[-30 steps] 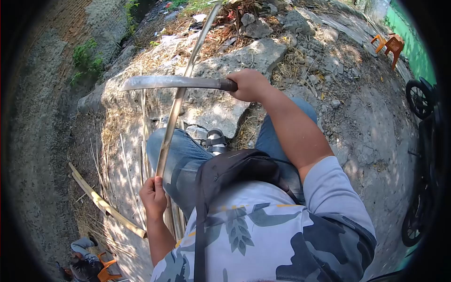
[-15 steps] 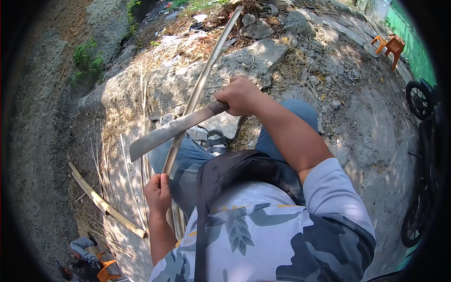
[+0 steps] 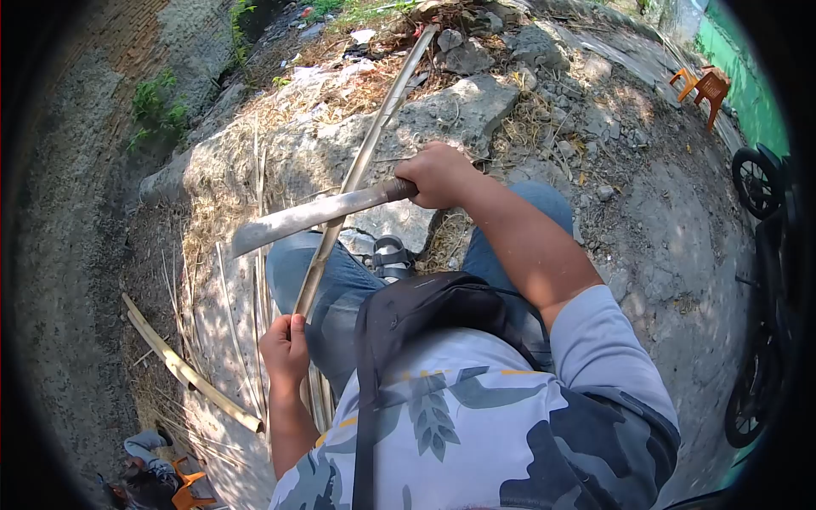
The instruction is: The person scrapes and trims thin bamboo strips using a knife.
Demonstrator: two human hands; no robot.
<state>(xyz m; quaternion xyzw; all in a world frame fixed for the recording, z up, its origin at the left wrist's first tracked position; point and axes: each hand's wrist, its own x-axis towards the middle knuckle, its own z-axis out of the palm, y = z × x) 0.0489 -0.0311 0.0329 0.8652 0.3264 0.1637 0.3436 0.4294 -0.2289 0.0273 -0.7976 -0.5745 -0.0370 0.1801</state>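
Note:
My right hand (image 3: 442,174) is closed around the dark handle of a machete (image 3: 310,214). Its broad blade points left and lies across a long split bamboo strip (image 3: 370,144). The lower end of that strip is pinched in my left hand (image 3: 286,344), thumb on top. From there the strip slants up and away over my knee, its far end near the rubble at the top. Blade and strip cross a little below the machete handle; whether the edge touches the strip I cannot tell.
More bamboo strips (image 3: 240,331) and a thick split bamboo piece (image 3: 191,374) lie on the left ground. A concrete slab (image 3: 463,110) lies ahead. Orange plastic chairs (image 3: 710,87) stand far right, beside a motorcycle (image 3: 765,221). Another person (image 3: 149,476) is at lower left.
The machete blade has swung, its tip rising and its flat catching more light. The bamboo strip's far end has dipped slightly. My left hand stays in place.

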